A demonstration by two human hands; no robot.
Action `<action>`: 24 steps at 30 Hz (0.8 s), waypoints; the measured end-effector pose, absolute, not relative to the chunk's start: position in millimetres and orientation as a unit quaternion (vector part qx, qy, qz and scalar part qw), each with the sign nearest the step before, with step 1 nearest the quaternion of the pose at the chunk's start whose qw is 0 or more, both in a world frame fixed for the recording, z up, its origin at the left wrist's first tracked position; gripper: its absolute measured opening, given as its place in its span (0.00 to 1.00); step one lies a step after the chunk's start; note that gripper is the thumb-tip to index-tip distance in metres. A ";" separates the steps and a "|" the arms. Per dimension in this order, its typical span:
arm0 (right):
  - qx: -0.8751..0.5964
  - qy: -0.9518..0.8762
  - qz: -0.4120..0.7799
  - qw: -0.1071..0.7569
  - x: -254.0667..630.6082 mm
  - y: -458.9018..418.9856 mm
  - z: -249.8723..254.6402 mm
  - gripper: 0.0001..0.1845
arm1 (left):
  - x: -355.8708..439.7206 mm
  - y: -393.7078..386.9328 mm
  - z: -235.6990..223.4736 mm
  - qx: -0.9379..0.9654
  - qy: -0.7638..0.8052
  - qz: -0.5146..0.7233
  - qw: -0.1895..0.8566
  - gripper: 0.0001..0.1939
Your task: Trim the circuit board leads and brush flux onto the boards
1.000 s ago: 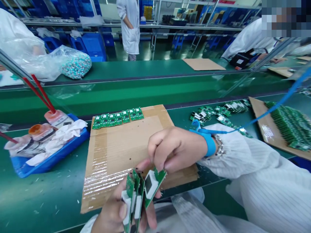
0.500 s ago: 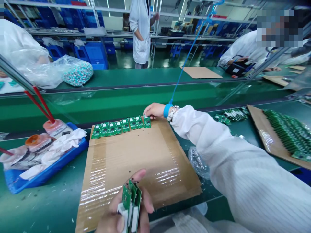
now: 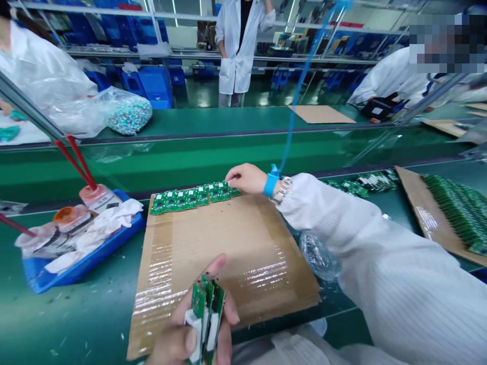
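Note:
My left hand (image 3: pixel 190 324) is closed around a small stack of green circuit boards (image 3: pixel 205 309) with white connectors, held upright on edge over the near side of a cardboard sheet (image 3: pixel 220 238). Along the sheet's far edge lies a row of similar green circuit boards (image 3: pixel 186 198), side by side. At the right end of that row, my right hand (image 3: pixel 247 178) pinches the last circuit board (image 3: pixel 235 192), which its fingers partly hide. A blue wrist strap (image 3: pixel 271 183) with a coiled cord and a metal watch (image 3: pixel 282 189) are on my right wrist.
On the left, a blue tray (image 3: pixel 83 263) holds bottles, red-handled tools and white wipes. Clear plastic wrap (image 3: pixel 319 256) lies right of the cardboard. More boards (image 3: pixel 456 213) stand in rows on another cardboard at right. Co-workers in white coats (image 3: pixel 236 45) are across the bench.
My right hand has lowered slightly over the end board, now covering more of it. My left hand keeps its stack. The view has shifted a little, and the standing person across has turned.

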State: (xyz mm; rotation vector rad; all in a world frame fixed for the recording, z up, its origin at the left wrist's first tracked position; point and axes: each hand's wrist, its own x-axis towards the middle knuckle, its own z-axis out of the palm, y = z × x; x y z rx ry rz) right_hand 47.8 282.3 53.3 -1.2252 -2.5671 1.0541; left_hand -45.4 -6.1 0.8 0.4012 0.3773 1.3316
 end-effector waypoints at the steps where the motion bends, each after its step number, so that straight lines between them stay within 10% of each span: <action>1: -0.371 -0.853 0.365 0.050 55.4 264.8 59.0 0.08 | -43.3 -4.0 4.1 0.191 0.158 0.608 0.755 0.39; 7: -0.008 -0.873 0.460 0.164 100.1 167.3 73.4 0.08 | -29.6 2.0 16.9 0.192 0.158 0.615 0.748 0.48; 14: 0.070 -0.934 0.203 0.285 115.7 139.3 72.6 0.11 | -20.8 -7.0 14.7 0.221 0.185 0.582 0.761 0.49; 24: 0.169 -0.951 0.080 0.245 135.4 138.0 95.1 0.16 | -9.3 -10.1 12.8 0.224 0.143 0.553 0.790 0.53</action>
